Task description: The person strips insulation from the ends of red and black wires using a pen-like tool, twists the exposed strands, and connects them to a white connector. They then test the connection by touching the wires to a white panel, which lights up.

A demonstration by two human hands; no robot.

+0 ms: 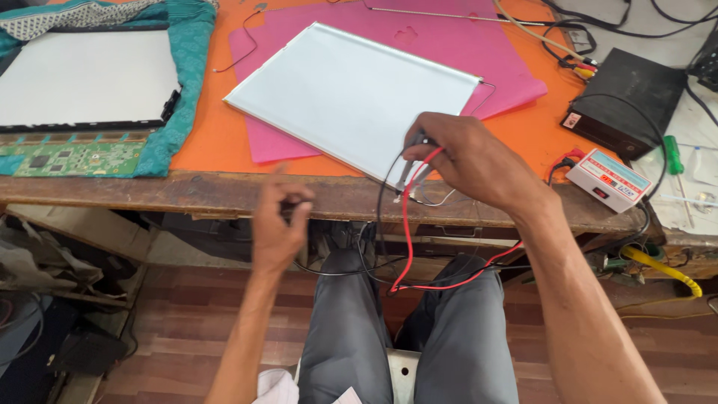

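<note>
Pinching a black wire below the bench edge, left hand was closed. Right hand gripped red-and-black probe leads against white panel corner on pink sheet; small white tester beside.

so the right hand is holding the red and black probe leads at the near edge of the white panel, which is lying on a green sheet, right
Not quite: the white panel lies on a pink sheet, not a green one, as the head view shows. The right hand does hold the red and black probe leads at the panel's near edge.
</note>
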